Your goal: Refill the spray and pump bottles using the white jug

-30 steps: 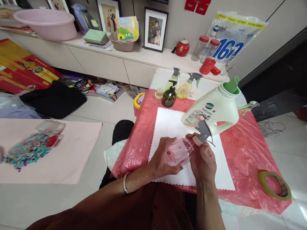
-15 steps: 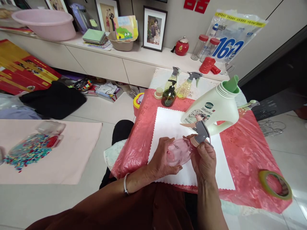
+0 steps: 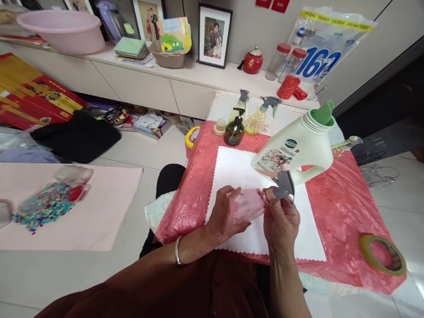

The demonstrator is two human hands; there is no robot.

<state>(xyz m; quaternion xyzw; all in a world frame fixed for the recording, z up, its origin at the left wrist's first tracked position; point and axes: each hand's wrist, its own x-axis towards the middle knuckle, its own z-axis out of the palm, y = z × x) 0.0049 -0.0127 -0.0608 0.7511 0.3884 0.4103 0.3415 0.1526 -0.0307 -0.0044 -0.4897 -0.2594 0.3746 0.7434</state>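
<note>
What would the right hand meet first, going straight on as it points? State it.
Past the pink sprayer it holds with the left hand, the right hand would likely meet the jug first, though the depth there is hard to judge.

You hold a see-through pink spray bottle [image 3: 249, 205] tipped on its side above the white mat [image 3: 232, 170], base toward the mat's left edge, neck toward its right. A grey spray head [image 3: 284, 186] with a pale pink collar [image 3: 270, 194] sits at the neck; its tightness cannot be told.
</note>
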